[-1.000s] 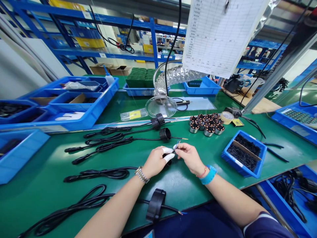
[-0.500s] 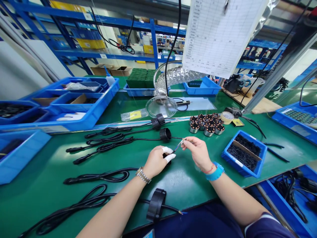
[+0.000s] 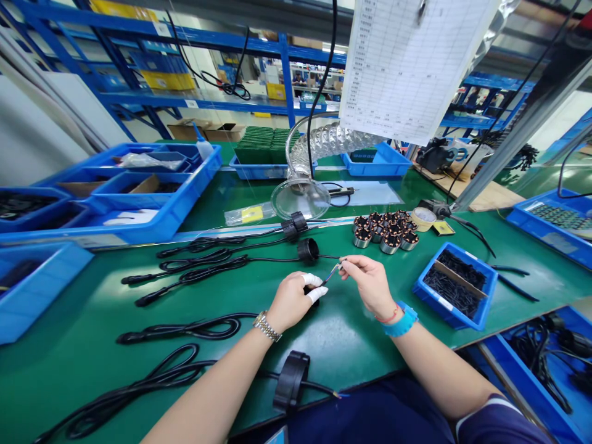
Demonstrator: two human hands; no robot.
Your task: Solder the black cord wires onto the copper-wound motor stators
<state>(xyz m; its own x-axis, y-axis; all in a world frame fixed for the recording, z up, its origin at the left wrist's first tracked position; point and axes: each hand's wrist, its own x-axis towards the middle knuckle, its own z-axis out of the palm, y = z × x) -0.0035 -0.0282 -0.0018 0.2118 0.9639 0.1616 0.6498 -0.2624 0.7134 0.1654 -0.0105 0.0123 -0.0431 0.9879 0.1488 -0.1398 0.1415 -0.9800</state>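
Observation:
My left hand (image 3: 296,297), with white covers on thumb and forefinger, pinches a black cable near its thin coloured wires (image 3: 331,273). A black part lies partly hidden under that hand. My right hand (image 3: 367,282) pinches the wire ends between thumb and forefinger. Just behind the hands lies a black ring-shaped cap (image 3: 308,251) on its cable. Nearer my body, another black cap (image 3: 291,381) has a cable through it with bare coloured wire ends. Coiled black cables (image 3: 185,328) lie to the left on the green table (image 3: 361,351).
Copper-wound cores (image 3: 390,242) stand behind my right hand. A blue box (image 3: 456,287) of small black pieces is at the right. Blue trays (image 3: 194,196) stand at the left. A clear funnel (image 3: 300,198) on a silver hose and a hanging paper sheet (image 3: 398,68) are ahead.

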